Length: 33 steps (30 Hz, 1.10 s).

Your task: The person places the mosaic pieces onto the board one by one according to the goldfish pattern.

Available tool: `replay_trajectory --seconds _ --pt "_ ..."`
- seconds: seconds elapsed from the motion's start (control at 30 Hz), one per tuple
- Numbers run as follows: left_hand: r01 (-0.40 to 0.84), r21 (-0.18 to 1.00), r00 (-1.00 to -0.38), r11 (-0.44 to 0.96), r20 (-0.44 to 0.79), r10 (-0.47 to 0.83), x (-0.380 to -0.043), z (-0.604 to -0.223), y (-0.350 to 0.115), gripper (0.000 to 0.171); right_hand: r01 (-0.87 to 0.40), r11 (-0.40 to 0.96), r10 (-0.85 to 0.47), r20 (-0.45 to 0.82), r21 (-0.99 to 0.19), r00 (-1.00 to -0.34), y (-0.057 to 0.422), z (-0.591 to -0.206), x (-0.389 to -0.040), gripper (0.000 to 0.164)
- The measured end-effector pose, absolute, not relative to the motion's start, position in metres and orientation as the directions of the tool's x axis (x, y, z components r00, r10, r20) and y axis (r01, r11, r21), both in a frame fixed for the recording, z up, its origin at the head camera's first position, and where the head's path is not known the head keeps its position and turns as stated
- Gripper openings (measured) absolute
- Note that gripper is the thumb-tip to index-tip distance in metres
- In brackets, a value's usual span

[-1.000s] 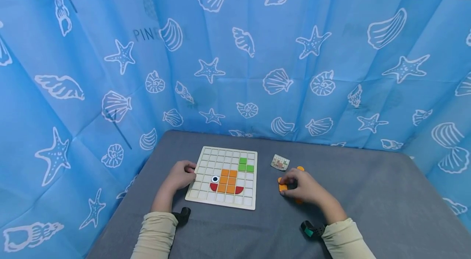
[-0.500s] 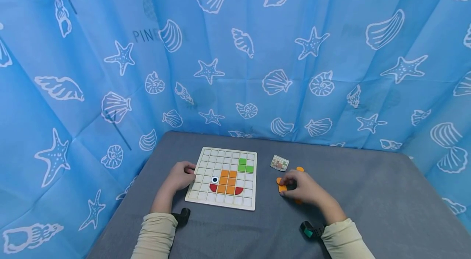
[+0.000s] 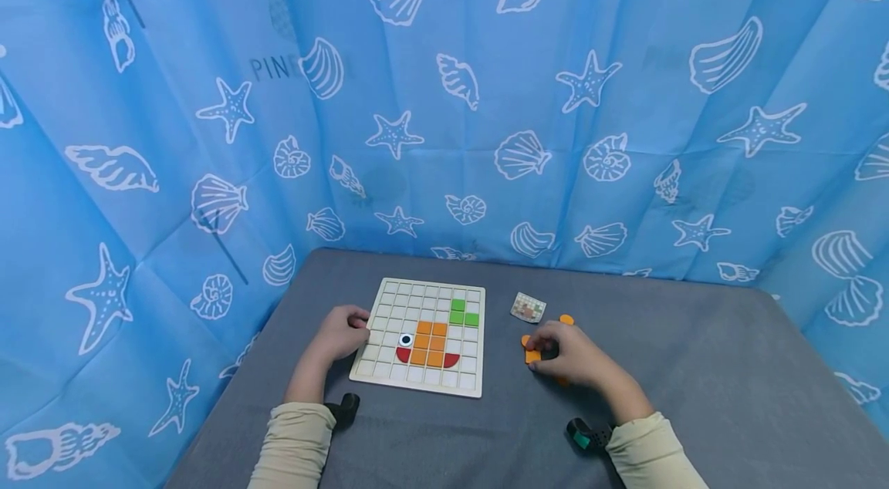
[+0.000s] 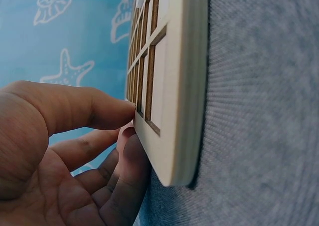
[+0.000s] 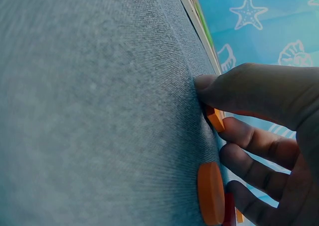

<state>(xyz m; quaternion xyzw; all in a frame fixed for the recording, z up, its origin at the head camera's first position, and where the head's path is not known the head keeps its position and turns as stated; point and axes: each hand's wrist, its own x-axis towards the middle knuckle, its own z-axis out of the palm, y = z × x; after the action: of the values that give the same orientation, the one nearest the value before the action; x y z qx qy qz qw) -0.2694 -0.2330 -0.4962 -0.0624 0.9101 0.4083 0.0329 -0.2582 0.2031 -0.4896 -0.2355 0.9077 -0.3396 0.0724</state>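
Observation:
A white grid board [image 3: 389, 375] lies on the table, holding orange squares [image 3: 427, 342], red quarter-round pieces [image 3: 451, 359], green squares [image 3: 458, 311] and an eye tile [image 3: 406, 340]. My left hand [image 3: 342, 332] pinches the board's left edge, thumb [image 4: 109, 109] on top and fingers at the side. To the right of the board, my right hand [image 3: 566, 354] has thumb and index finger on two sides of an orange square tile [image 3: 532, 355], which rests on the cloth. Beneath that hand, the right wrist view shows an orange round piece [image 5: 211, 193] and part of a red piece [image 5: 229, 211].
A small picture card [image 3: 529, 307] with a grid pattern lies between the board and the loose pieces. Another orange piece [image 3: 566, 319] shows behind the right hand. Grey cloth [image 3: 694, 365] covers the table, and a blue shell-print curtain [image 3: 444, 111] hangs behind it.

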Motion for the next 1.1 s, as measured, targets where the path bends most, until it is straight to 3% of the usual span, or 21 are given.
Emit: replay_trajectory --seconds 0.77,1.1 --pt "-0.108 0.76 -0.994 0.641 -0.096 -0.054 -0.269 -0.496 -0.237 0.038 -0.357 0.671 -0.454 0.022 -0.65 -0.891 0.192 -0.481 -0.254 0.021" --pt "-0.107 0.762 -0.994 0.639 -0.096 -0.052 -0.268 -0.495 -0.237 0.039 -0.421 0.618 -0.496 0.085 -0.664 -0.864 0.179 -0.47 -0.255 0.02"
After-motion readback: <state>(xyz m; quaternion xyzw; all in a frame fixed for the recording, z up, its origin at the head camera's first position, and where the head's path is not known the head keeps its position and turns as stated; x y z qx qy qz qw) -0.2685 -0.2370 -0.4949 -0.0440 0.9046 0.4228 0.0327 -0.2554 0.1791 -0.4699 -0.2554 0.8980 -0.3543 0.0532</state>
